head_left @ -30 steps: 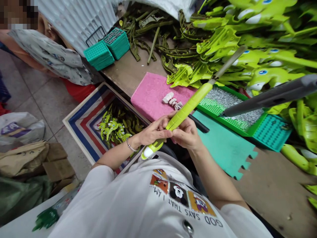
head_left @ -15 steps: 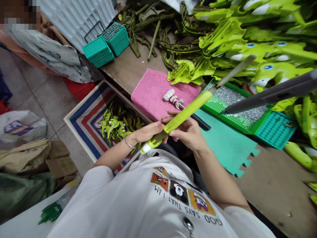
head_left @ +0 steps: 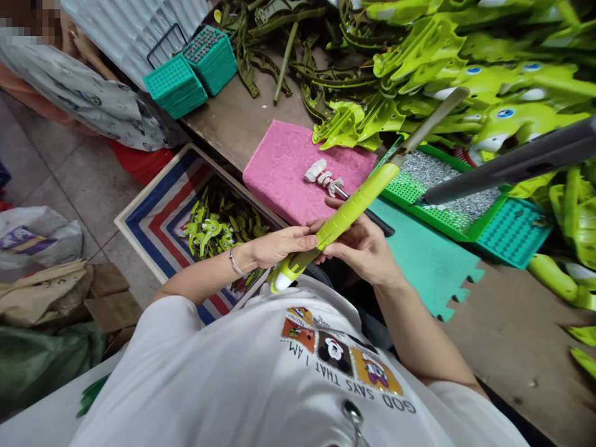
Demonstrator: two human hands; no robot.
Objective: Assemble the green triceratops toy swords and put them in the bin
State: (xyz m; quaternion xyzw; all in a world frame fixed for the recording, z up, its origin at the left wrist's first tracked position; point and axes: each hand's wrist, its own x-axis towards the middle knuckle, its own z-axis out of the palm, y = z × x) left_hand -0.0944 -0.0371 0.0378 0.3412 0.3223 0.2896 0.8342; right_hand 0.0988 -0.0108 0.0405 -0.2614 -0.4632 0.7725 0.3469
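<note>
Left hand (head_left: 284, 246) and right hand (head_left: 361, 249) close around a slender lime-green plastic rod (head_left: 347, 217) with a white tip, held at centre of frame, just below a pink foam pad (head_left: 274, 167) bearing small white pieces (head_left: 322, 175).

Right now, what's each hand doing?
Left hand: closed, holding the green plastic rod.
Right hand: closed, holding the same rod.
</note>
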